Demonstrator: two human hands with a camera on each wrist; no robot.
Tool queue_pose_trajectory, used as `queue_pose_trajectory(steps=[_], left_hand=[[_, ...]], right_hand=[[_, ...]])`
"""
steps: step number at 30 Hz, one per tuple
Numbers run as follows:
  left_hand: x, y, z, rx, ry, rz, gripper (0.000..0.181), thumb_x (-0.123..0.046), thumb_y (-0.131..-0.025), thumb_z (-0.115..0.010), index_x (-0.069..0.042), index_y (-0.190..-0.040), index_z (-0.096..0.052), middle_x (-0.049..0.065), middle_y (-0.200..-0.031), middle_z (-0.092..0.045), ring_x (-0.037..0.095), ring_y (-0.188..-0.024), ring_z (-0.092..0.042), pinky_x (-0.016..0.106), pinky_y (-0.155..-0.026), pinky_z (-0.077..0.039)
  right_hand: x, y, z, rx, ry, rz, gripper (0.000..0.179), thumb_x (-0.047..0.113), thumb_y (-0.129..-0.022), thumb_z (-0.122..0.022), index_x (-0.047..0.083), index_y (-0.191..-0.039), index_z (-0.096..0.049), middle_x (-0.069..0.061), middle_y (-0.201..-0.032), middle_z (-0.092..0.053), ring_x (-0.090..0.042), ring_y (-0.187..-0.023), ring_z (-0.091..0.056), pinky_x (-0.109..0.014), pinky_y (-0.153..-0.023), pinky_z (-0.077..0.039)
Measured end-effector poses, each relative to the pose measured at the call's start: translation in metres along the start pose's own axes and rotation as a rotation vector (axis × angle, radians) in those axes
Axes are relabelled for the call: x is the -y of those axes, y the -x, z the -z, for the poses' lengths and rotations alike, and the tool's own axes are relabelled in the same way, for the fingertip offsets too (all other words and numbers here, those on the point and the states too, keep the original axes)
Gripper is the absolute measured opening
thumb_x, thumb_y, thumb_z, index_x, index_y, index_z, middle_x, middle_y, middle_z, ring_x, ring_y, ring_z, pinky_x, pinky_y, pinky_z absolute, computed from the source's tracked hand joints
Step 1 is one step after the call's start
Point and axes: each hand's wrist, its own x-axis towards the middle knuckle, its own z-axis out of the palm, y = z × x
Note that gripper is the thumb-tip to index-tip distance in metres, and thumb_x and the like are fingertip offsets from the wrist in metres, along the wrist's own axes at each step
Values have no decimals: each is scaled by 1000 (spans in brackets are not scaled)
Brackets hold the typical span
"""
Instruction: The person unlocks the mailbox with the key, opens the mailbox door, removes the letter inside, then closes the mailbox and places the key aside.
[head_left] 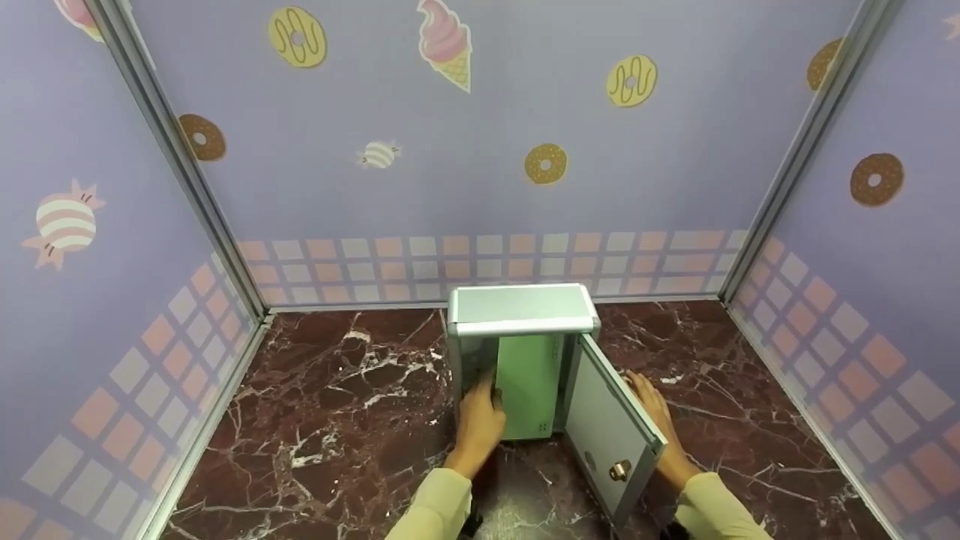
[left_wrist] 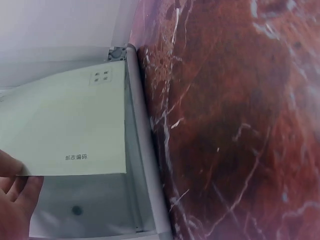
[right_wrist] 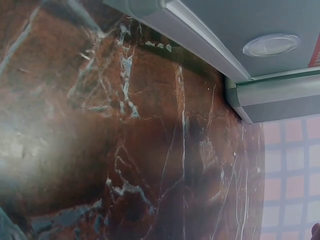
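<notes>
One green envelope [head_left: 529, 390] is pinched at its edge by the left hand [head_left: 480, 424], within the open metal box [head_left: 521, 305]. Right hand [head_left: 663, 420], fingers loosely extended, is seen behind the door [head_left: 604, 405]; contact cannot be told. Envelope handling is judged in hand; a steady pinch, clear of the door, is called for.

Tabletop [head_left: 352, 427]: dk red, wht-veined. Walls [head_left: 465, 196]: purple w/ donuts [head_left: 556, 174], pink/wht squares [head_left: 523, 243] at btm. Grey posts [head_left: 199, 187] in corners.
</notes>
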Motion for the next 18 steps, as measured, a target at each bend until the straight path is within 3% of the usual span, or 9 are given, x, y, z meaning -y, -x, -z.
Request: queue_pose_trajectory(steps=[5, 9, 15, 18], left_hand=[[0, 6, 4, 25, 12, -23, 38, 10, -87, -61, 4, -125, -62, 21, -112, -66, 38, -99, -64, 48, -84, -53], [1, 12, 9, 58, 23, -23, 35, 11, -86, -60, 6, -120, -64, 21, -111, -66, 38, -100, -64, 48, -84, -53], [6, 14, 18, 79, -3, -28, 30, 14, -82, -61, 2, -108, -69, 13, -92, -66, 34, -84, -65, 48, -73, -53], [9, 16, 23, 100, -19, -38, 34, 16, -80, -60, 2, -110, -69, 12, -91, -65, 32, -80, -64, 48, -70, -53]], right_hand=[[1, 2, 1, 21, -97, -136, 51, 12, -92, -60, -8, -137, -45, -31, -137, -46, -54, -128, -34, -71, -100, -22], [0, 3, 1, 22, -99, -148, 51, 13, -92, -60, -10, -135, -45, -34, -136, -45, -55, -127, -34, -73, -99, -22], [-3, 4, 2, 14, -67, -125, 52, 13, -91, -61, -11, -134, -46, -34, -134, -46, -55, -126, -35, -71, -99, -24], [0, 7, 3, 23, -62, -131, 53, 12, -90, -61, -11, -135, -45, -35, -134, -45, -54, -126, -35, -70, -100, -24]])
